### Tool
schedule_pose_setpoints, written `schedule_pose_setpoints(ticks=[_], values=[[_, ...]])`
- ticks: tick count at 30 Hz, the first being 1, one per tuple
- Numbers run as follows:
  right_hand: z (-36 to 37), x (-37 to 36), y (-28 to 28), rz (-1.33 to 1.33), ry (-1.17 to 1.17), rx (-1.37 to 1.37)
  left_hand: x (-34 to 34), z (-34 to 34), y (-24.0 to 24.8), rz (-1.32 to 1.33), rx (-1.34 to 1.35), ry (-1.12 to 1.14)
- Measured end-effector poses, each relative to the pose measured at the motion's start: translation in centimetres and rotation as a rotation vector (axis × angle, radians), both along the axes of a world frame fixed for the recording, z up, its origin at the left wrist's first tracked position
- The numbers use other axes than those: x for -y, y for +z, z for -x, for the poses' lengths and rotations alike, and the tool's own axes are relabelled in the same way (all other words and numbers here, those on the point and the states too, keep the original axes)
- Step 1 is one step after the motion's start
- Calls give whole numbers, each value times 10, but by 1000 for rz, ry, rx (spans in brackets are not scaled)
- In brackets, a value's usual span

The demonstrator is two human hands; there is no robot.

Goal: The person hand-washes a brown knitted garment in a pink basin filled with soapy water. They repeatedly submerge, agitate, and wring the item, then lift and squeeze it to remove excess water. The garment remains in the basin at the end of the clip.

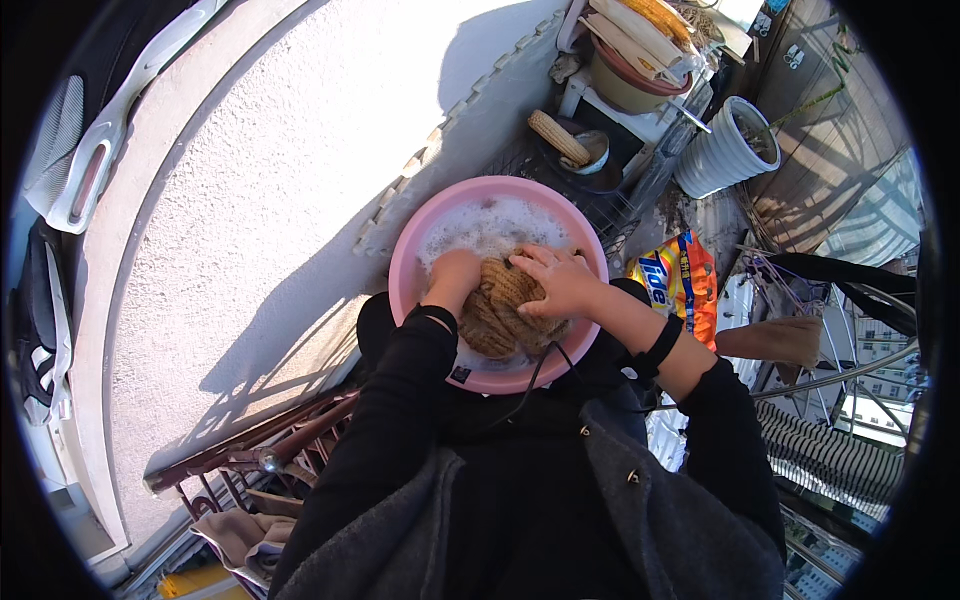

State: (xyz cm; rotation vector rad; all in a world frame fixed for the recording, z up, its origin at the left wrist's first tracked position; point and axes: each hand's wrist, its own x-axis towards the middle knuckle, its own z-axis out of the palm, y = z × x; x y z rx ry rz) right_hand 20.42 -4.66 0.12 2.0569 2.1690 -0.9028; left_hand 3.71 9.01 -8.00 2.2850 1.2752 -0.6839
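Note:
A pink basin in front of me holds foamy water and a wet brown ribbed knitted garment, bunched up in the middle. My right hand lies on the garment's right side, its fingers spread over the knit and the thumb apart from them. On the left side of the garment, my left hand reaches down into the suds against the knit. Its fingers are out of sight, so their grip does not show. A dark cord hangs over the basin's near rim.
Right of the basin stands an orange and yellow detergent bag. Beyond it are a white ribbed plant pot, a bowl with a corncob and a bucket of corn. A white wall rises at left, a brown railing below.

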Motion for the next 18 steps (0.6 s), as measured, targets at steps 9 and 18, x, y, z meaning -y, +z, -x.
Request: schedule_pose_setpoints(ticks=[9, 18], values=[[12, -12, -24, -28, 15, 129, 11, 23, -1, 94, 91, 387], [17, -39, -34, 64, 41, 200, 31, 29, 69, 65, 325, -129]])
